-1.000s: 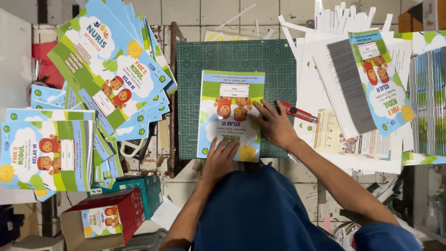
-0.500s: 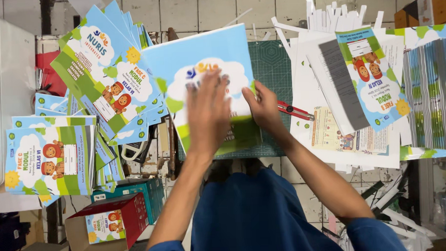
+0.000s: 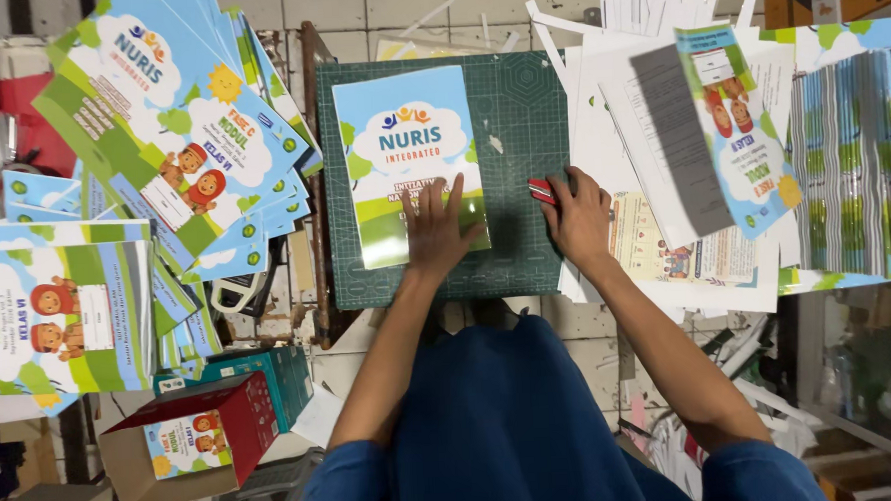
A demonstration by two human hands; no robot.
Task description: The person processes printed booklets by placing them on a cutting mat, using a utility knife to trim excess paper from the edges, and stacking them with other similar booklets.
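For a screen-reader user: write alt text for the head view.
Seen from above, a person's left hand presses flat on a glossy blue-and-green printed booklet lying on a dark green cutting mat, while the right hand touches a small red tool at the mat's edge. Stacks of similar booklets lie at both sides.

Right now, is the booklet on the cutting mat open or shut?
Shut. The booklet lies flat on the green mat, cover up, left hand pressing its lower edge.

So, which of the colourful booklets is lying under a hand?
The booklet lying alone on the green cutting mat; the left hand presses on its lower part. The other booklets sit untouched in piles at both sides.
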